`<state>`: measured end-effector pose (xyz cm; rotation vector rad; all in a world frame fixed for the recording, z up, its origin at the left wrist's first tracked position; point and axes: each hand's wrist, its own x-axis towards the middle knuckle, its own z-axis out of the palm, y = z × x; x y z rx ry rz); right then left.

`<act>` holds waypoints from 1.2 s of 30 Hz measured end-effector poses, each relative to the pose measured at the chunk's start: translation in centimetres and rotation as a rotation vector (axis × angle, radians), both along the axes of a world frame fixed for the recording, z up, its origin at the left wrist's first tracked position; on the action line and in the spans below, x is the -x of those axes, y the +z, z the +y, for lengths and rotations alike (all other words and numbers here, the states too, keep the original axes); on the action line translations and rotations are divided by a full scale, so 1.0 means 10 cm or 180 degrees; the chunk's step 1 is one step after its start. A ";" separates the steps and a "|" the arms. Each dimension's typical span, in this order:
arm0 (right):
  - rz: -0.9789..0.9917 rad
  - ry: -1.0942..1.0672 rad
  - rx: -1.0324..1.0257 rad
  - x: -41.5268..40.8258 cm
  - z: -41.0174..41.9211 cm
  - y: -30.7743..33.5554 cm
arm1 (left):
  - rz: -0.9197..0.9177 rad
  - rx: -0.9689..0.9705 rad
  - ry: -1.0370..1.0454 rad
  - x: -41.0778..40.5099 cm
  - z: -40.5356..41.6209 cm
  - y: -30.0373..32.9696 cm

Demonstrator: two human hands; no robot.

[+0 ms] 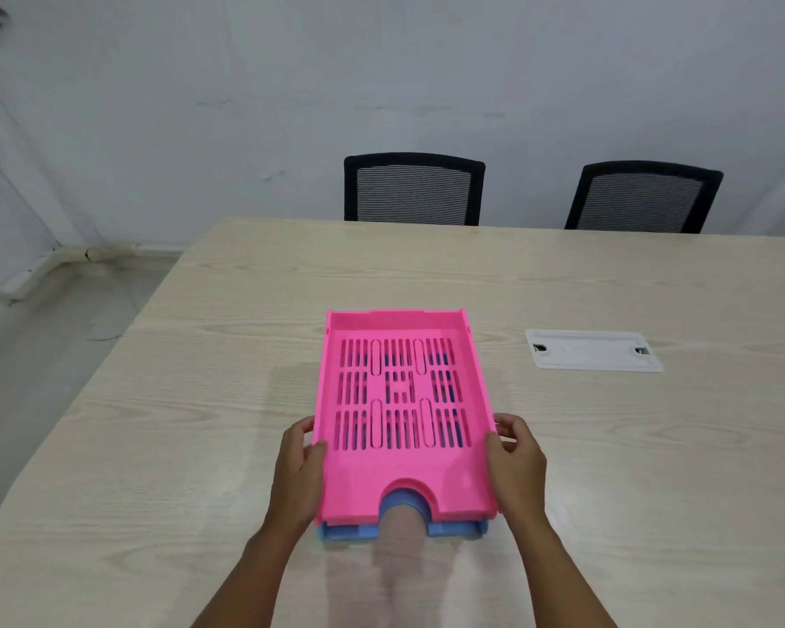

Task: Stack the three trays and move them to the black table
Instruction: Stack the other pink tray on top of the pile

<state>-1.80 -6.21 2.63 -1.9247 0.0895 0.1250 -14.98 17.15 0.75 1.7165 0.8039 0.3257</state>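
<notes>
A pink slotted tray [399, 469] lies on top of a blue tray [454, 530], whose front edge shows beneath it. Both rest on the light wooden table [200, 401]. A third tray is not visible; only pink and blue show. My left hand [298, 469] grips the stack's left side, thumb on the pink rim. My right hand [515, 464] grips the right side the same way. No black table is in view.
A white cable cover plate [592, 351] is set into the table to the right. Two black mesh chairs [413, 190] [644, 199] stand at the far edge. The floor [42, 355] lies to the left, the wall behind.
</notes>
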 end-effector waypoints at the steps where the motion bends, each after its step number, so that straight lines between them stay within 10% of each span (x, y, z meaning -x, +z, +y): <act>1: 0.0033 0.0009 0.0007 -0.01 0.01 0.00 | 0.0053 0.0144 -0.0003 -0.03 0.01 0.01; 36: -0.0078 0.0304 0.0572 -0.11 0.06 0.23 | 0.0287 0.0044 -0.0293 -0.20 0.07 0.21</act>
